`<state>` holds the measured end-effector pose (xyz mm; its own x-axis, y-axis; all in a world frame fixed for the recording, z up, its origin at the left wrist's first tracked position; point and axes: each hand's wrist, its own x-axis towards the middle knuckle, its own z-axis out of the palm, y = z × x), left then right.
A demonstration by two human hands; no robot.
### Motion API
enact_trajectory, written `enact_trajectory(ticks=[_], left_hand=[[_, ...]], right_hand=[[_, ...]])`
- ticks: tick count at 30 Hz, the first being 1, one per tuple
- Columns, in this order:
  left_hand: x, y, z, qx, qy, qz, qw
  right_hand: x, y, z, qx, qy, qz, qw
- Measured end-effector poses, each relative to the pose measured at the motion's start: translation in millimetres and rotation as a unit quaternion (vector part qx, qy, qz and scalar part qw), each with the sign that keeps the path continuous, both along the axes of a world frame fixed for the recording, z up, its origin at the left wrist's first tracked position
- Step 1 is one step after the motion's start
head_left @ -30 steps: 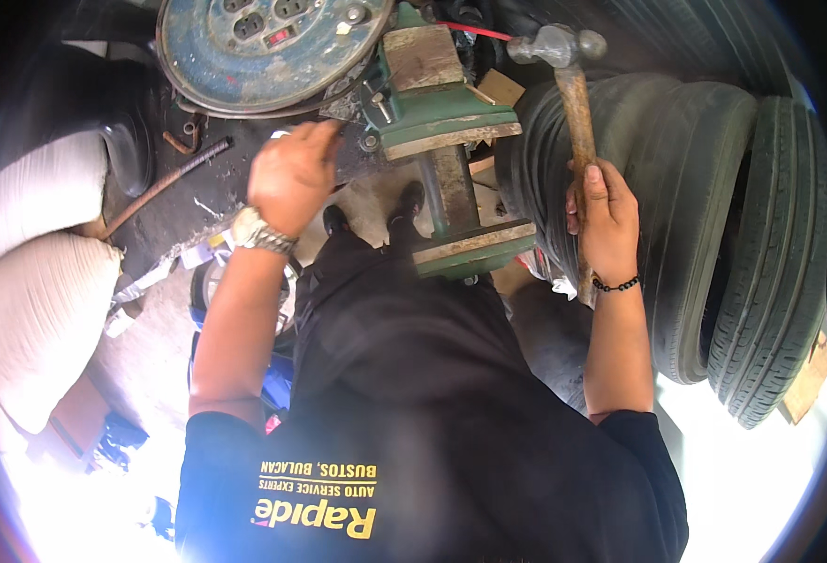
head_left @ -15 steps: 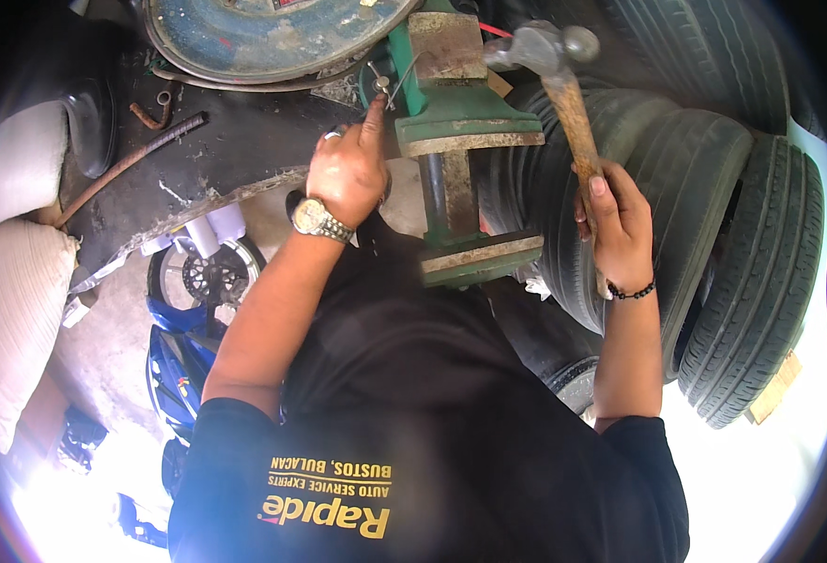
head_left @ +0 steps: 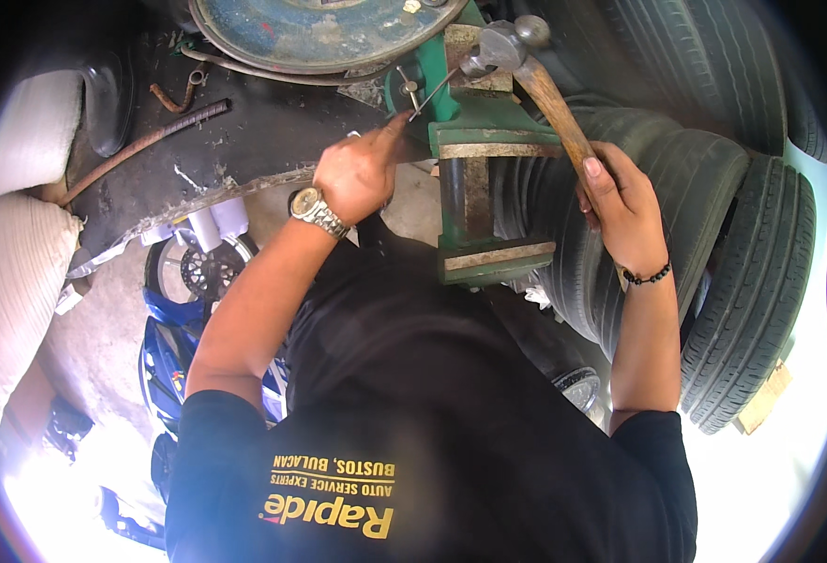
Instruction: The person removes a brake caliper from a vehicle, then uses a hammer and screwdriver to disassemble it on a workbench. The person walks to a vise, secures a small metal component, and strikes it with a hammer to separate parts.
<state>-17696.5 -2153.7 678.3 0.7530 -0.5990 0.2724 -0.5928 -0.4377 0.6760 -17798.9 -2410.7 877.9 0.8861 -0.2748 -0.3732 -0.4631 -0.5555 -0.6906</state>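
Note:
My right hand (head_left: 624, 202) is closed round the wooden handle of a ball-peen hammer (head_left: 556, 103). The hammer's steel head is over the worn flat top of a green bench vise (head_left: 498, 127), close to the far end of a thin metal rod (head_left: 435, 94). Between the fingertips of my left hand (head_left: 357, 174), the near end of this rod is pinched. The rod slants up and right toward the vise top; whether the hammer touches it I cannot tell. Just beyond my left fingers stands a small bolt with a crossbar (head_left: 409, 86) at the vise's base.
A round blue worn metal lid (head_left: 329, 33) lies at the back of the dark bench (head_left: 244, 136). A rusty ribbed bar (head_left: 146, 150) and a bent pipe piece (head_left: 188, 89) are left of it. Tires (head_left: 756, 291) crowd the right side. A blue motorcycle (head_left: 165, 361) stands below left.
The hammer head has come down and left onto the vise top area, near the rod. My left hand has moved slightly right and nearer, with the rod now slanting toward the vise.

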Motion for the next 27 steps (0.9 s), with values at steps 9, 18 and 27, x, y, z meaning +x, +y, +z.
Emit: enact_trajectory(ticks=[9,18,27], left_hand=[[-52.2,51.5,44.9,-0.087,0.247,-0.175,0.949],[-60.8,78.7,69.9,0.027,0.471,-0.264,0.841],[-55.7,85.0,88.3,0.07,0.51,-0.312,0.799]], right_hand=[[-71.2,-1.1,-15.4,0.128,-0.138,-0.11,0.976],[-132.0,48.6,-40.6,0.067,-0.129,-0.242,0.959],[-166.4,118.2,-59.9,0.066,-0.157,-0.288,0.943]])
